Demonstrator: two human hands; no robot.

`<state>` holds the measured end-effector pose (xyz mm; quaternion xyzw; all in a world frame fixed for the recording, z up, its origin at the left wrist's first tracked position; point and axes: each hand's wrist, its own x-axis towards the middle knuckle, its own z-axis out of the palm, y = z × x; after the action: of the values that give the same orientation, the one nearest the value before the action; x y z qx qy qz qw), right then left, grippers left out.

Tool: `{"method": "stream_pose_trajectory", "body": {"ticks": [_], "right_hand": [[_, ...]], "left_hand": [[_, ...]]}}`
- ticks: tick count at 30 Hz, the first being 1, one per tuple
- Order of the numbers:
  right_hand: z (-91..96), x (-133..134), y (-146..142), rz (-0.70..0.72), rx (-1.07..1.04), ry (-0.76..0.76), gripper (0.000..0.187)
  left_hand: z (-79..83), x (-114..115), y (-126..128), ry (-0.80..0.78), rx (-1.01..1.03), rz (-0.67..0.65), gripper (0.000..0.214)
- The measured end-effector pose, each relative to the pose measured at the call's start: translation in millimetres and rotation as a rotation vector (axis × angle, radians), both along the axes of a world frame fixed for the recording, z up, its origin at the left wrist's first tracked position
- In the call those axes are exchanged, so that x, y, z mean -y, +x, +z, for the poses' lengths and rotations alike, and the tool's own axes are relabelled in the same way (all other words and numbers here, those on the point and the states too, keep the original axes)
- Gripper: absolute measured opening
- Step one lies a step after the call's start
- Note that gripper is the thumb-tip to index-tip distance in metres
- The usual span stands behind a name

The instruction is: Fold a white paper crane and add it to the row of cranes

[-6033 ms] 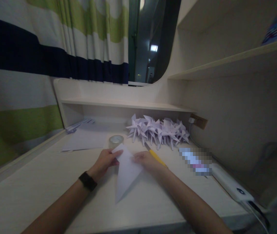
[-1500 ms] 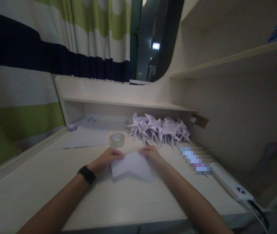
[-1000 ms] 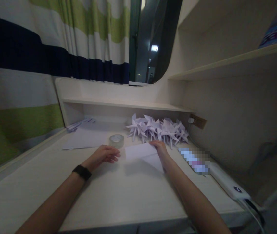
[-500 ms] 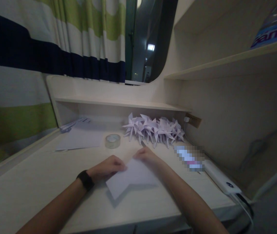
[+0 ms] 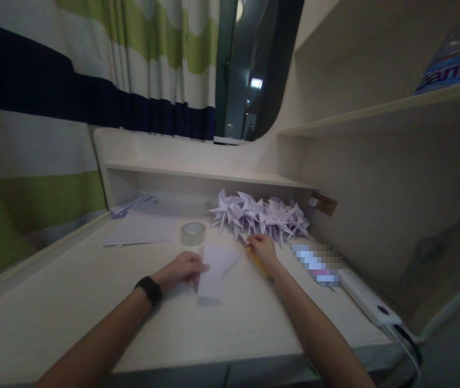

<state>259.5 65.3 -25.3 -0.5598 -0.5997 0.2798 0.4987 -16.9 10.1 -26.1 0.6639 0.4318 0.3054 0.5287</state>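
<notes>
My left hand (image 5: 185, 268), with a black band on the wrist, pinches the left edge of a folded piece of white paper (image 5: 212, 277). The paper slants over the desk, its right side pointing out in a flap. To its right, my right hand (image 5: 262, 249) has its fingers closed on a yellow utility knife (image 5: 259, 264) near the blade end. The knife's grey tip points toward a cluster of folded paper pinwheels (image 5: 260, 213). Beyond the left hand stands a roll of clear tape (image 5: 193, 234).
White sheets (image 5: 143, 223) lie at the back left. A phone with a blurred screen (image 5: 314, 264) and a white power strip (image 5: 365, 299) with cables are on the right. A bottle (image 5: 454, 54) stands on the upper shelf (image 5: 375, 110). A striped curtain (image 5: 152, 70) hangs behind.
My right hand has let go of the paper and moved right onto the yellow utility knife. The paper, held by my left hand alone, has turned more upright. The view has shifted slightly.
</notes>
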Motion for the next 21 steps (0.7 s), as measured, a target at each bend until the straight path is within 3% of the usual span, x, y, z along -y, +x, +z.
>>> {"method": "stream_pose_trajectory", "body": {"ticks": [4, 8, 12, 16, 19, 21], "right_hand": [[7.3, 8, 4, -0.07, 0.18, 0.065, 0.026], [18.3, 28, -9, -0.051, 0.306, 0.092, 0.028], [11.4, 55, -35, 0.097, 0.347, 0.071, 0.026], [-6.0, 77, -56, 0.324, 0.105, -0.118, 0.051], [-9.6, 83, -59, 0.33, 0.087, -0.157, 0.033], [-8.4, 83, -55, 0.294, 0.135, -0.149, 0.021]], "left_hand": [[-4.1, 5, 6, -0.081, -0.012, 0.067, 0.035], [-18.0, 11, 9, -0.149, 0.079, 0.144, 0.034], [-30.5, 26, 12, -0.166, 0.318, 0.212, 0.04], [-31.0, 45, 21, -0.146, 0.51, 0.235, 0.05], [-26.9, 61, 28, -0.15, 0.497, 0.239, 0.046], [-21.8, 74, 29, -0.17, 0.303, 0.229, 0.043]]}}
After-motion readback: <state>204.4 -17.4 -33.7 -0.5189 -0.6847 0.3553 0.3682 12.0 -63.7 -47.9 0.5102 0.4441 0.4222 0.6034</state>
